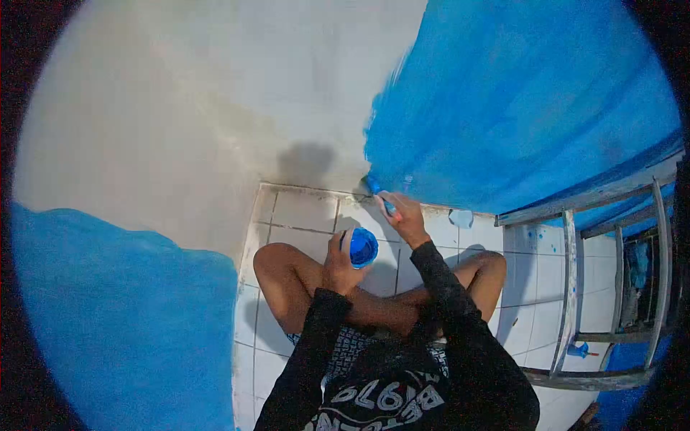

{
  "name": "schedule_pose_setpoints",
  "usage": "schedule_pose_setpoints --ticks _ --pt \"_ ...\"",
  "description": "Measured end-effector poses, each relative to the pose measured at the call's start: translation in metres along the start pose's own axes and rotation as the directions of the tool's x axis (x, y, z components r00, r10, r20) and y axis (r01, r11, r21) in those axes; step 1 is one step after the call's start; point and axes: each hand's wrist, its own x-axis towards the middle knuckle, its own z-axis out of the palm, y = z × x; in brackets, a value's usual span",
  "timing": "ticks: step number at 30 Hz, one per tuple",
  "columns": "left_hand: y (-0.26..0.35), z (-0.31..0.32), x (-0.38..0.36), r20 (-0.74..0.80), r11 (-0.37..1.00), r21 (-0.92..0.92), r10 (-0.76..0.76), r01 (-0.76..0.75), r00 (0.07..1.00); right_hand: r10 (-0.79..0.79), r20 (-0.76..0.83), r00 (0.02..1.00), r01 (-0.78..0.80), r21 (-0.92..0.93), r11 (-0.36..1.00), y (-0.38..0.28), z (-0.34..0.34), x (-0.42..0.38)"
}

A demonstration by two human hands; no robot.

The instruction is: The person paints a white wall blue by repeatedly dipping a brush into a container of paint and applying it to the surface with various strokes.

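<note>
My right hand (404,218) grips a paintbrush (374,186) whose blue-coated bristles are right at the foot of the wall, by the lower left edge of the blue paint (460,108). In my left hand (344,263) is a small cup of blue paint (364,248), held upright over the floor between my knees with the fingers wrapped round its side. Bare, pale wall (302,86) lies to the left of the painted area. The brush handle is mostly covered by my fingers.
I sit cross-legged on a white tiled floor (295,244). A ladder (568,287) stands on the right, with another blue-stained brush (578,350) beside it. A pale blue round patch (461,218) is at the wall's foot. Blue paint (129,309) covers the lower left wall.
</note>
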Motion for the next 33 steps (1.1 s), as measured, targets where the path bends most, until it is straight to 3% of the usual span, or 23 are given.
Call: schedule_pose_setpoints --ticks 3,4,5,7,8,11,13,17,21,25,28,29,31,33 --pt "-0.004 0.002 0.004 0.024 0.998 0.018 0.062 -0.062 0.998 0.020 -0.033 0.999 -0.021 -0.035 0.999 -0.017 -0.012 -0.008" --pt "-0.004 0.003 0.004 0.024 0.998 0.016 0.064 -0.064 0.998 0.079 0.058 0.995 -0.079 0.011 0.997 -0.016 -0.009 -0.014" --pt "-0.004 0.003 0.003 0.026 0.998 0.049 0.033 -0.034 0.999 0.078 0.053 0.996 -0.079 0.009 0.997 -0.011 -0.002 -0.016" --pt "0.001 0.000 0.004 0.035 0.996 0.085 0.019 -0.022 0.999 0.146 0.255 0.956 -0.146 -0.019 0.989 -0.002 0.008 -0.019" --pt "0.005 -0.001 0.006 0.047 0.998 0.055 -0.010 0.007 0.999 0.061 0.298 0.953 -0.057 -0.021 0.998 0.008 0.007 -0.017" --pt "0.003 -0.003 0.005 0.063 0.999 0.030 -0.025 0.023 0.998 -0.004 0.133 0.991 -0.004 0.056 0.998 0.001 -0.009 0.008" --pt "0.004 -0.004 0.005 0.061 1.000 0.022 -0.017 0.015 0.998 0.057 0.164 0.985 -0.067 0.057 0.996 -0.007 -0.028 0.026" --pt "0.005 -0.005 0.004 0.076 1.000 0.015 0.006 -0.007 0.997 -0.171 -0.056 0.984 0.170 -0.027 0.985 -0.043 -0.092 0.091" --pt "0.003 0.001 0.005 0.033 0.996 0.083 0.016 -0.019 0.999 -0.430 -0.247 0.868 0.403 -0.156 0.902 -0.071 -0.155 0.156" --pt "0.000 0.003 0.006 0.025 0.999 0.017 0.045 -0.046 0.999 -0.536 -0.224 0.814 0.496 -0.212 0.842 -0.105 -0.208 0.196" --pt "0.009 -0.004 0.006 0.066 0.999 0.052 0.002 -0.005 0.998 -0.713 -0.296 0.636 0.588 -0.412 0.696 -0.122 -0.227 0.214" --pt "0.005 -0.003 0.006 0.077 0.998 0.062 0.020 -0.025 0.997 -0.716 -0.293 0.634 0.589 -0.417 0.692 -0.125 -0.228 0.212" --pt "-0.004 0.004 0.005 0.084 0.996 0.066 0.047 -0.053 0.995 -0.704 -0.108 0.702 0.593 -0.460 0.661 -0.130 -0.224 0.202" --pt "-0.013 0.012 0.001 -0.069 0.973 0.062 0.228 -0.224 0.971 -0.741 0.017 0.671 0.679 -0.416 0.605 -0.123 -0.196 0.186"
